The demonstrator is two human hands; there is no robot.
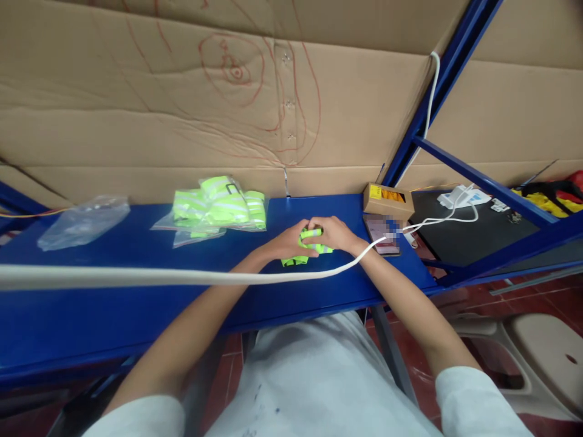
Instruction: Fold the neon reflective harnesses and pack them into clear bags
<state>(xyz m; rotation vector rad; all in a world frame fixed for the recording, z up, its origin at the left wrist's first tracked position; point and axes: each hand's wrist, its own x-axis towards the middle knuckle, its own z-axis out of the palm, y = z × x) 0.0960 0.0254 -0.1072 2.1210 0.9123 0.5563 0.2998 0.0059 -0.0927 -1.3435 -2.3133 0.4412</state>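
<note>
Both my hands meet over a neon-yellow reflective strap [296,261] with pale grey stripes, partly rolled or folded, just above the blue tabletop. My left hand [289,241] curls round its left side, thumb pointing right. From the other side, my right hand [334,233] grips the bundle with bent fingers. A loose end with a dark edge hangs below the left hand. Much of the strap is hidden behind my fingers. To the left lie several clear bags of similar folded neon straps [223,203], piled on one another.
A crumpled clear plastic bag [86,221] lies at far left. On the right are an open cardboard box [388,203] and a phone [382,235]. A white cable [273,278] runs across the view in front of my forearms. Blue frame bars [483,182] stand at right, beside a stool [542,358].
</note>
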